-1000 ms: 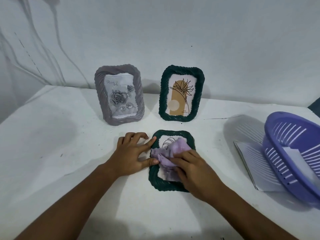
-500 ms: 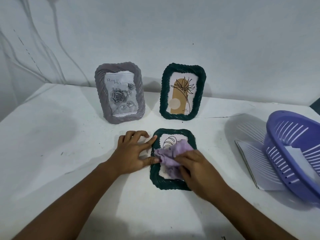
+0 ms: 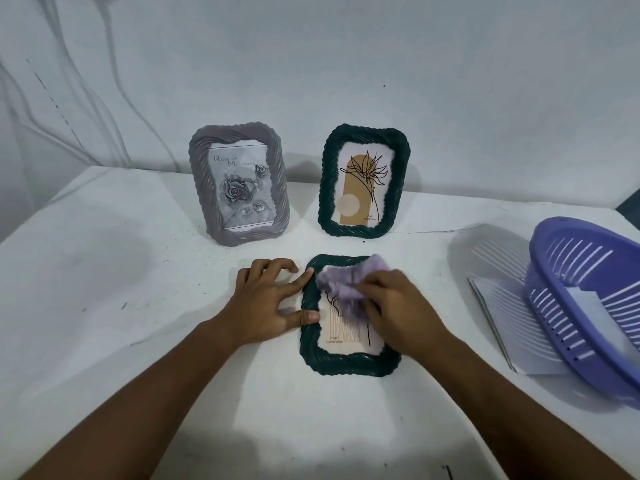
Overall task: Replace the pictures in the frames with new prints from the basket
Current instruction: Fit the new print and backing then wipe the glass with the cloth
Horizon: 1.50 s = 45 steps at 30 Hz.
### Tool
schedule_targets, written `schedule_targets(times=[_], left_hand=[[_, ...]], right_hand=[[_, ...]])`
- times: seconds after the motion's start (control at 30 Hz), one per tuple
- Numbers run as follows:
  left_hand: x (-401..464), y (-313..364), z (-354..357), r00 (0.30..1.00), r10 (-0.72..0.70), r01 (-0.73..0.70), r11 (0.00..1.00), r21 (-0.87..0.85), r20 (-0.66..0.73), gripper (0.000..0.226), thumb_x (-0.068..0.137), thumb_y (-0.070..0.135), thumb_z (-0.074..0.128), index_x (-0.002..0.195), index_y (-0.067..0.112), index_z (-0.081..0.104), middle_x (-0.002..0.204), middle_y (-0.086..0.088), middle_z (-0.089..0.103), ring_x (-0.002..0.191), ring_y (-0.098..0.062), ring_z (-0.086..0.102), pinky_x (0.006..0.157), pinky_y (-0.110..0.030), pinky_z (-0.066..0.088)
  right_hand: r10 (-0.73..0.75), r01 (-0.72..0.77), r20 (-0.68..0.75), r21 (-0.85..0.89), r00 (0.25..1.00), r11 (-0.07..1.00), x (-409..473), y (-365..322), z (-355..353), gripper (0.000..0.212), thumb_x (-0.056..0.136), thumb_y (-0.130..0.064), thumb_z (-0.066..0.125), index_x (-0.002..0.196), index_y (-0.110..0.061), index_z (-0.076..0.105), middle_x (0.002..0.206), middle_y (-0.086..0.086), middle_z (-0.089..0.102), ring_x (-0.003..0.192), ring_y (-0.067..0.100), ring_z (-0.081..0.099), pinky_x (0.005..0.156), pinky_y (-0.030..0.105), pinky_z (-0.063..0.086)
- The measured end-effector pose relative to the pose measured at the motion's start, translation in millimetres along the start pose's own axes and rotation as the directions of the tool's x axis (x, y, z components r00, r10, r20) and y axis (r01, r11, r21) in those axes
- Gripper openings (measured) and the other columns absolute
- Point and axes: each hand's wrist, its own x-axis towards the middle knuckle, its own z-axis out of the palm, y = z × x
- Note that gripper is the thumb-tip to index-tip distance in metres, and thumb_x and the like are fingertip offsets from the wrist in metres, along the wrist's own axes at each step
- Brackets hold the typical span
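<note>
A dark green frame (image 3: 349,363) lies flat, face up, on the white table (image 3: 104,289), its print partly showing. My right hand (image 3: 398,306) presses a crumpled lilac cloth (image 3: 346,282) onto the frame's upper glass. My left hand (image 3: 273,299) rests flat beside the frame, thumb and forefinger touching its left edge. Behind stand a grey frame (image 3: 239,181) with a rose print and a second green frame (image 3: 365,180) with a plant print. A purple basket (image 3: 588,306) at the right holds white paper.
White sheets (image 3: 498,306) lie on the table, partly under the basket's left side. A pale wall with thin cables rises close behind the standing frames. The table's left edge runs diagonally at the far left.
My right hand has slid the lilac cloth up the glass toward the frame's top edge, uncovering the lower part of the print. My left hand stays in place.
</note>
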Motion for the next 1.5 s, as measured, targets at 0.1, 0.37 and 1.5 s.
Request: schedule_targets(times=[0.1,0.37,1.5], left_hand=[[-0.4,1.5,-1.5,1.000,0.000,0.000,1.000,0.029,-0.003,0.094,0.060,0.093,0.006,0.138,0.048,0.036,0.138,0.014,0.034,0.125,-0.016,0.025,0.097,-0.035,0.020],[-0.7,-0.2,2.6,0.998,0.014,-0.016,1.000,-0.020,-0.055,0.089,0.064,0.093,0.013,0.134,0.046,0.044,0.133,0.011,0.043,0.120,-0.020,0.034,0.089,-0.033,0.021],[17.2,73.7,-70.6,0.981,-0.131,0.192,0.584,-0.789,0.142,0.032,0.087,0.055,0.049,0.118,0.053,0.044,0.102,0.005,0.065,0.089,-0.014,0.066,0.076,-0.030,0.056]], right_hand=[[0.086,-0.086,-0.036,-0.008,0.996,0.996,31.5,-10.3,10.2,0.042,0.085,-0.026,0.037,0.107,-0.012,0.071,0.107,0.008,0.063,0.101,0.028,0.051,0.088,0.040,0.047],[-0.116,0.116,-0.003,0.087,0.993,0.989,-10.1,-13.6,-0.8,0.030,0.087,-0.020,0.044,0.094,-0.015,0.073,0.096,0.001,0.064,0.086,0.019,0.055,0.081,0.023,0.042],[0.327,-0.113,0.227,0.936,0.917,-0.334,-10.4,-1.8,-56.9,0.038,0.101,-0.020,0.032,0.107,-0.007,0.068,0.110,0.015,0.067,0.099,0.027,0.066,0.086,0.039,0.054]])
